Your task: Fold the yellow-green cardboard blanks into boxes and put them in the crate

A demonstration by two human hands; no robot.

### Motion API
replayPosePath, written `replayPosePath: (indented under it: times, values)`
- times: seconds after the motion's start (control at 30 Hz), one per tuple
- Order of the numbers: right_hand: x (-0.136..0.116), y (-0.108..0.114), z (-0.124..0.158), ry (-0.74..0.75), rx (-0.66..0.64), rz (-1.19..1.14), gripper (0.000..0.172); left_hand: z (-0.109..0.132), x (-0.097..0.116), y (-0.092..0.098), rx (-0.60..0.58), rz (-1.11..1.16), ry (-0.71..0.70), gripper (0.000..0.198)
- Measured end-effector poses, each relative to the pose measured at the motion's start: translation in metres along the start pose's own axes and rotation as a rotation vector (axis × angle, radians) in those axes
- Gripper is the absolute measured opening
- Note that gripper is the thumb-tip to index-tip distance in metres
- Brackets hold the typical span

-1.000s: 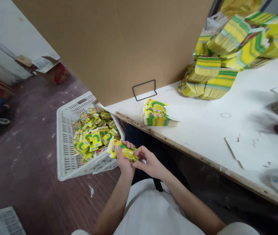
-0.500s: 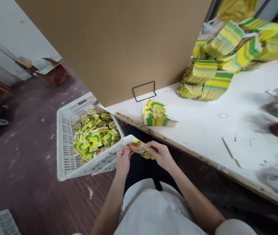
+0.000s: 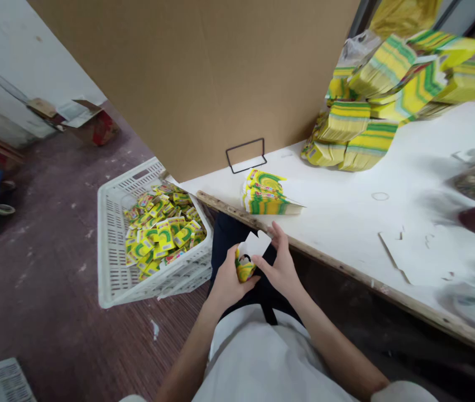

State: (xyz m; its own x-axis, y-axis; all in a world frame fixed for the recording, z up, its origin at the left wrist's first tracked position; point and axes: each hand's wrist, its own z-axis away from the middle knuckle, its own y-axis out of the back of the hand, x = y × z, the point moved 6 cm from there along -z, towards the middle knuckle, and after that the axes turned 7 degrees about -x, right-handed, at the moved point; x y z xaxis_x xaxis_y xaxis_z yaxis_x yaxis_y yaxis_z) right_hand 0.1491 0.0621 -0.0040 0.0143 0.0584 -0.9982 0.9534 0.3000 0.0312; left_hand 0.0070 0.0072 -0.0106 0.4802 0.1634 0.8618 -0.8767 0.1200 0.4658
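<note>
In front of my lap a small yellow carton (image 3: 245, 271) stands open at the top, its white inner flap raised. My left hand (image 3: 229, 282) is wrapped round the carton's body from the left. My right hand (image 3: 282, 268) has its thumb against the base of the flap and its fingers behind the flap's far side, so the carton sits between both hands. A fanned stack of flat yellow and green cartons (image 3: 268, 195) lies near the table edge, just beyond my hands.
A white plastic crate (image 3: 107, 251) full of folded cartons (image 3: 164, 234) stands left of my legs. A tall cardboard sheet (image 3: 220, 84) rises behind a black wire frame (image 3: 245, 156). Bundles of flat cartons (image 3: 366, 131) are piled on the white table (image 3: 333, 218).
The flat printed carton between my fingertips has been opened into a box shape and turned, with its white flap up. My left hand has moved right and down, and now wraps round it.
</note>
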Motion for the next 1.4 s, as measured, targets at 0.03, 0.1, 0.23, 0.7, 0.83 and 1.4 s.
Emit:
replayPosePath:
  times: [0.03,0.1,0.23,0.7,0.83,1.4]
  values:
    - [0.012,-0.006,-0.001,-0.133,-0.078,-0.173,0.085,0.0,0.002,-0.002,0.008,-0.021,-0.031,0.079]
    - [0.028,-0.024,0.003,-0.376,-0.286,-0.457,0.074,0.0,0.007,-0.004,0.022,-0.075,-0.128,0.078]
    - [0.034,-0.035,0.006,-0.438,-0.48,-0.611,0.066,0.001,0.014,-0.005,0.049,-0.156,-0.296,0.052]
    - [0.009,-0.014,-0.004,0.178,-0.291,0.195,0.06,-0.011,-0.011,0.006,0.15,-0.206,-0.087,0.06]
    - [0.01,-0.013,-0.005,0.117,-0.506,0.335,0.039,-0.01,-0.009,0.009,-0.042,-0.187,-0.022,0.054]
    - [-0.028,0.012,-0.034,0.254,-0.217,0.245,0.056,-0.012,-0.017,0.062,0.488,0.634,-0.192,0.051]
